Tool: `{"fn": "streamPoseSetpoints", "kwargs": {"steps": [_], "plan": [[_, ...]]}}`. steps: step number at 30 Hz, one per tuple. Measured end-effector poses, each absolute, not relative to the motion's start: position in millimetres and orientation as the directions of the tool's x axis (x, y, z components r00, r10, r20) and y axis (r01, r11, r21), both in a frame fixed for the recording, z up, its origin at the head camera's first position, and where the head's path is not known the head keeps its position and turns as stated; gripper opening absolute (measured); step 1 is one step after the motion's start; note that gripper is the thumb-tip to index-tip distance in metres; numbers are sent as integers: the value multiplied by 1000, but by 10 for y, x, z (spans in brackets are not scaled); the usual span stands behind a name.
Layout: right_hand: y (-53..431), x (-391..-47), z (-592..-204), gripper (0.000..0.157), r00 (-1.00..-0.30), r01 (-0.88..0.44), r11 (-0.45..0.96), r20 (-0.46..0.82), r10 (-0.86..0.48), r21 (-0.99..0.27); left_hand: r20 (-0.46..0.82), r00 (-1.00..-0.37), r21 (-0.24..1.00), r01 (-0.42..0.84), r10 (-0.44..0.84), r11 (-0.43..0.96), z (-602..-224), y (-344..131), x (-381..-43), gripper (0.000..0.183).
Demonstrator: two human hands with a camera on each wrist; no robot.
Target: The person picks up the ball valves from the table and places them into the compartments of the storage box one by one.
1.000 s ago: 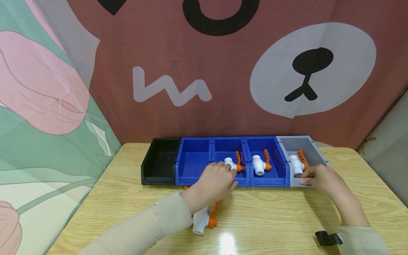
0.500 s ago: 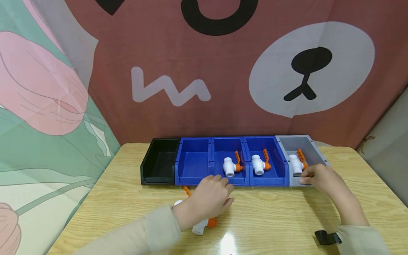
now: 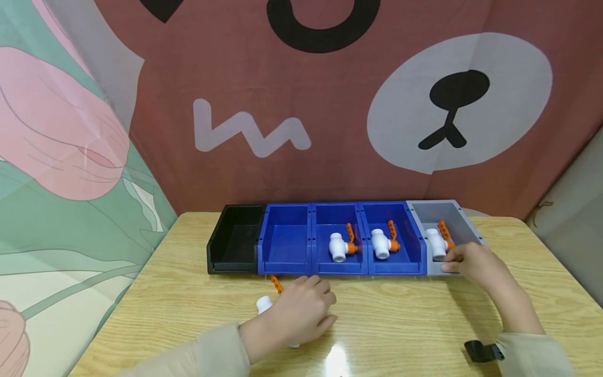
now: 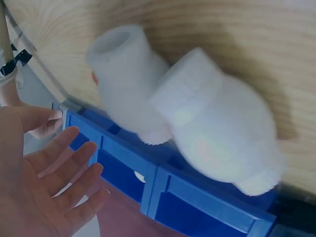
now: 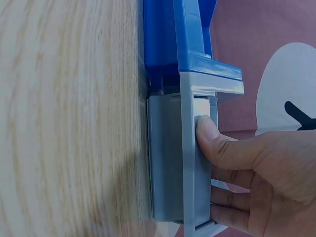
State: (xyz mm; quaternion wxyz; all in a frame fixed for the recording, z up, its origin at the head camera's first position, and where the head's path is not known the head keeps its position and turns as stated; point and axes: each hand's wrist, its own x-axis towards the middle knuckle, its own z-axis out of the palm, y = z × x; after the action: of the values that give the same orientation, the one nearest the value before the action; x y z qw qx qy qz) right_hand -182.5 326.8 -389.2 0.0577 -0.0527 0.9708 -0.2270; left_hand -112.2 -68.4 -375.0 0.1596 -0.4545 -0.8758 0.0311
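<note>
Over the table, my left hand [image 3: 303,311] hovers with its fingers relaxed and apart, holding nothing. Beneath and beside it lie two white plastic ball valves with orange handles. The head view shows the end of one ball valve [image 3: 264,303], while my hand hides most of the other. Both white bodies, a nearer ball valve [image 4: 222,128] and a second [image 4: 128,84], appear large in the left wrist view. My right hand [image 3: 480,267] grips the front lip of the grey bin [image 5: 168,158], its thumb on the lip. Inside that bin sits another ball valve [image 3: 437,243].
Left of the grey bin, the row continues with a right blue bin [image 3: 409,256] and a middle blue bin [image 3: 330,214], each holding a ball valve. A left blue bin [image 3: 286,235] and a black bin [image 3: 240,238] contain nothing. A patterned cloth [image 3: 330,167] hangs behind.
My left hand has drawn back from the middle blue bin toward the table's front, leaving the ball valve there in full view. My right hand stays on the grey bin.
</note>
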Motion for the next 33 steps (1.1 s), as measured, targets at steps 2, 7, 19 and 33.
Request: {"fn": "streamPoseSetpoints", "kwargs": {"steps": [2,7,19,33], "plan": [[3263,-1824,-3889,15,-988,-78,891,-86,-130,-447,250,-541,-194,785,803,589,-3765,-728,-1104,22],[3251,-1824,-3889,16,-987,-86,890,-82,-136,-448,270,-558,-166,776,785,609,-3817,-838,-1067,24],[3260,-1826,-3895,16,-986,-83,888,-92,-139,-452,253,-555,-148,787,792,599,-3984,-1040,-1012,31],[3273,-1810,-3882,18,-986,-86,889,-90,-141,-450,170,-599,-167,765,782,622,-4077,-1176,-951,44]]}}
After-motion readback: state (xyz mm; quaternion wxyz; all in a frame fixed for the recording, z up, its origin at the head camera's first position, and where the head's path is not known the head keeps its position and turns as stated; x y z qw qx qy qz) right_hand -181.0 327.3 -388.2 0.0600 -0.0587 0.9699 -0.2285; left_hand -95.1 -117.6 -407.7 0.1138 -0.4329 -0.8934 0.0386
